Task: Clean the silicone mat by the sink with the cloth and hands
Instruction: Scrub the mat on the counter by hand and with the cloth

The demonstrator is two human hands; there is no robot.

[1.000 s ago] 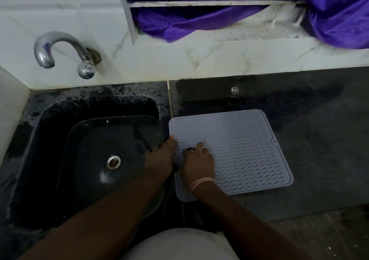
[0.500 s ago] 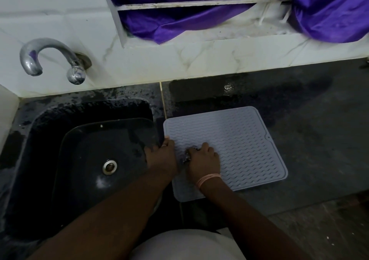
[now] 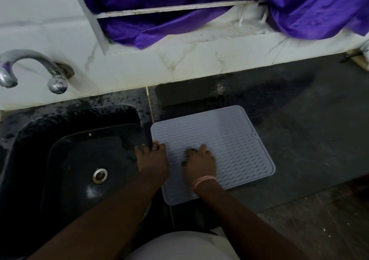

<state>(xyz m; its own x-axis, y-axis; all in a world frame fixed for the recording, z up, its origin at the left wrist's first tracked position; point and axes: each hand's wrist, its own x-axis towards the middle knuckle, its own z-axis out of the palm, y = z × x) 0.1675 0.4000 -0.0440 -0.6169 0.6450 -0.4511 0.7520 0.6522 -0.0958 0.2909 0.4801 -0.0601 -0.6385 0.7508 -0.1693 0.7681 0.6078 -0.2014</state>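
Lying flat on the dark desk (image 3: pixel 299 150) just right of the black sink (image 3: pixel 79 160), the grey silicone mat (image 3: pixel 229 144) carries both hands. The left hand (image 3: pixel 152 162) pins its left edge, fingers spread flat. The right hand (image 3: pixel 201 164) curls its fingers over a small dark scrubbing cloth (image 3: pixel 188 153), pressed onto the ridges.

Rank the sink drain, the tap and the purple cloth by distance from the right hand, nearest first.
From the right hand:
1. Sink drain, to its left, in the basin.
2. Tap, far left on the wall.
3. Purple cloth, beyond, at the window.
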